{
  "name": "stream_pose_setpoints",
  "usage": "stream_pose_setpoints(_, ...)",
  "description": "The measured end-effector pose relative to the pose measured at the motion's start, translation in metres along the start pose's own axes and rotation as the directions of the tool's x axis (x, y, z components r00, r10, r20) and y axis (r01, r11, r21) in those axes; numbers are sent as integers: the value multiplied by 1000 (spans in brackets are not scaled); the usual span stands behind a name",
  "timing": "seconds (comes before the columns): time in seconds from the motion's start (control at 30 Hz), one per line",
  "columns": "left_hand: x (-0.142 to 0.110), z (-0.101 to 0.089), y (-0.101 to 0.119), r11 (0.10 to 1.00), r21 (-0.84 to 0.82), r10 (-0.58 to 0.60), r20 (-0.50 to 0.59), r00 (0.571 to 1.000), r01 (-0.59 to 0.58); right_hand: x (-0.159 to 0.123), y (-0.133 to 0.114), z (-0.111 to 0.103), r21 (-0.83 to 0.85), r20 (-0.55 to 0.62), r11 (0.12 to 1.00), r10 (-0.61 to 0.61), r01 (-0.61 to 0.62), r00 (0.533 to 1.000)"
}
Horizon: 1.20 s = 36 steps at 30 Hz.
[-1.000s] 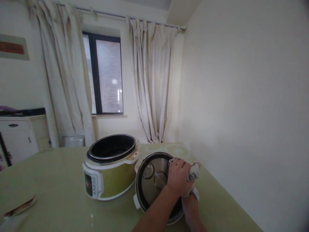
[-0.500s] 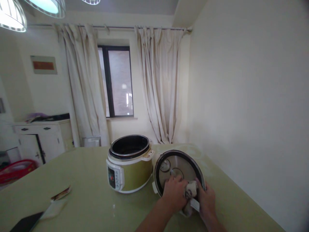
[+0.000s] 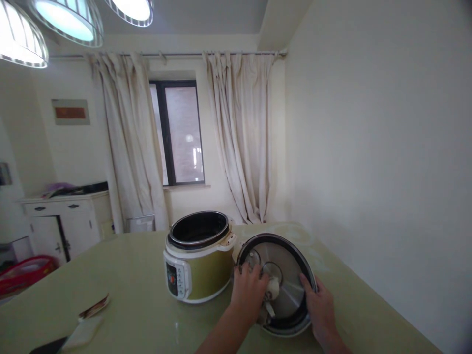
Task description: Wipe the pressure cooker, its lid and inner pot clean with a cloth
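Note:
A yellow-green pressure cooker (image 3: 197, 263) stands open on the table, its dark inner pot showing. Its lid (image 3: 287, 275) lies upside down just to the right, steel inner face up. My left hand (image 3: 249, 290) is closed on a small whitish cloth (image 3: 273, 286) pressed against the lid's inner face, near the centre. My right hand (image 3: 320, 309) grips the lid's near right rim, fingers curled over the edge.
The pale green table (image 3: 121, 300) has a booklet (image 3: 94, 307), a white item and a dark flat object near its left front edge. A white wall runs close along the right. A white cabinet (image 3: 66, 221), a red basket (image 3: 22, 273) and curtains stand behind.
My left hand has slid the cloth from the lid's near right edge toward its centre and left. My right hand stays on the lid's rim. The view has shifted slightly.

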<state>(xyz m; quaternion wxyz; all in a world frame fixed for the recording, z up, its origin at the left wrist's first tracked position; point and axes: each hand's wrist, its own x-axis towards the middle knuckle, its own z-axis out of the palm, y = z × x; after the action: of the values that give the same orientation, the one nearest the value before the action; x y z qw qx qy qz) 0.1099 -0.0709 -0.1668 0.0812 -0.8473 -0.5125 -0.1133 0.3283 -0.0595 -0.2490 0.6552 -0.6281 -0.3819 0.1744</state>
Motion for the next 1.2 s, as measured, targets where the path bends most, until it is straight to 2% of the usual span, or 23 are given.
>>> stream_pose_setpoints(0.07,0,7,-2,999,-21,-29,-11,1000,28,-1,-1,-1,0,22,1000,22,-22,1000)
stream_pose_setpoints(0.17,4,18,5,992,-118,-43,34,998,47,-2,-1,-1,17,55,999,40,-41,998)
stream_pose_setpoints(0.33,18,33,48,937,-348,-8,52,999,26,-3,-2,-2,71,83,997,4,-10,997)
stream_pose_setpoints(0.47,27,35,71,916,-400,72,61,996,-42,-3,-1,-4,189,126,980,43,-67,991)
stream_pose_setpoints(0.57,28,32,63,925,-367,138,81,987,-99,-3,-3,-4,205,142,972,83,-111,986)
stream_pose_setpoints(0.67,24,28,39,951,-273,174,90,981,-144,0,-5,-2,128,97,989,66,-78,993)
stream_pose_setpoints(0.8,17,17,7,979,-174,127,134,983,-102,2,-7,2,61,48,997,53,-56,997)
stream_pose_setpoints(0.9,14,8,-3,976,-213,84,140,987,-53,3,-6,3,51,33,997,59,-60,998)
stream_pose_setpoints(1.0,11,10,4,953,-302,74,138,988,-30,2,-5,2,43,32,998,47,-48,998)
stream_pose_setpoints(1.2,10,31,43,824,-566,131,155,979,-21,-2,0,0,70,86,995,70,-76,994)
